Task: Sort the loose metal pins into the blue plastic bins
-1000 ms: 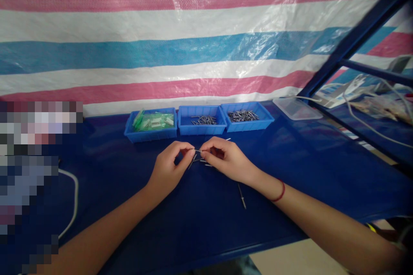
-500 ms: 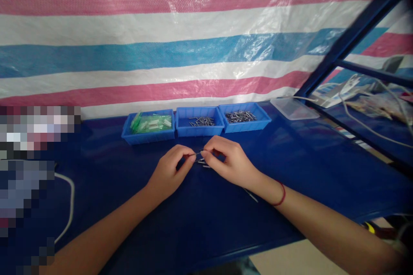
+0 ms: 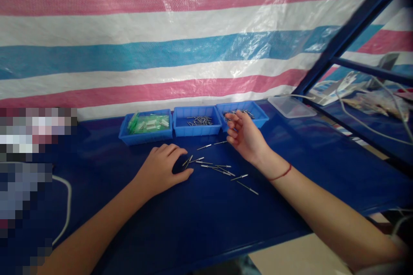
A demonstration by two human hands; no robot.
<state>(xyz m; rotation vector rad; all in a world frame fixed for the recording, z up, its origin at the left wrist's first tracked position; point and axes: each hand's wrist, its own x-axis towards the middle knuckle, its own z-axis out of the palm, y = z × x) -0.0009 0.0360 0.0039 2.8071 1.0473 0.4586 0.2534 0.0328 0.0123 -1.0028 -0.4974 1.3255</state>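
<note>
Several silver blind rivets (image 3: 206,166) with thin pins lie scattered on the dark blue table in front of me. My left hand (image 3: 163,169) rests at the left end of them, thumb and fingers apart, holding nothing. Raised over the front of the right blue bin, my right hand (image 3: 247,137) has its fingers loosely curled and apart, with nothing visible in them. That right bin (image 3: 263,117) contains many rivets and is partly covered by the hand. More rivets (image 3: 201,120) lie in the middle blue bin (image 3: 196,130).
The left blue bin (image 3: 146,138) contains green plastic bags (image 3: 150,123) with white pieces. A clear plastic lid (image 3: 292,107) lies right of the bins. A blue metal frame (image 3: 342,41) rises at the right, cables behind it. A white cable (image 3: 68,206) curves at the left.
My hands have parted from a thin rivet pinched between them. The right hand has risen toward the right bin and its fingers have loosened; the left has opened. The scattered rivets are now uncovered.
</note>
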